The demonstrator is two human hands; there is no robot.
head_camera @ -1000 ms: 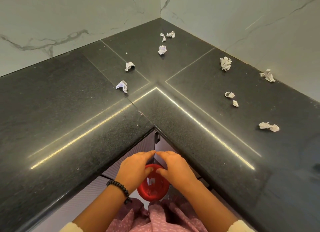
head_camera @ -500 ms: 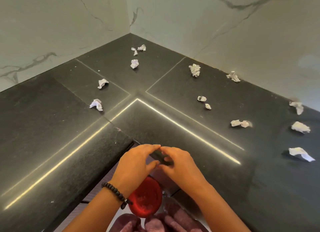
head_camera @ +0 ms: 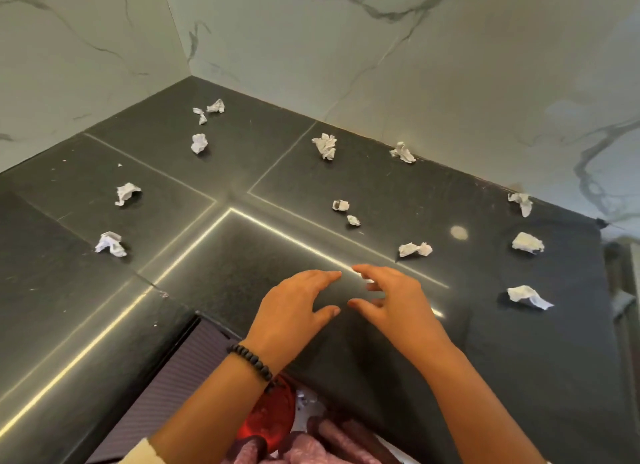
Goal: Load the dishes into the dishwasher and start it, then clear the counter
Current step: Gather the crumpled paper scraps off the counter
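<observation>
Paper scraps lie scattered over the dark corner table (head_camera: 242, 255), which is what is left to clear here; no dishes or dishwasher can be seen from where I stand. Taking the person's two hands as the landmark: a double scrap (head_camera: 415, 249) sits just beyond the right hand, near its fingertips, two small bits (head_camera: 346, 211) lie a little further back, and three larger wads (head_camera: 528, 242) are off to the right near the table's end. Two more (head_camera: 110, 243) lie well away to the left, and a few (head_camera: 199, 142) are far back toward the wall corner. The left hand (head_camera: 294, 307), with a dark bead bracelet (head_camera: 251, 359) on its wrist, and the right hand (head_camera: 391, 300) hover side by side just above the table's front edge, fingers loosely curled and spread, neither holding anything. I take that open, cupped shape as readiness to pinch or sweep up scraps, likely the nearest pair first. Below the hands, under the table edge, a red round container (head_camera: 272, 417) shows, seemingly placed there to catch the paper, though its contents are hard to make out.
</observation>
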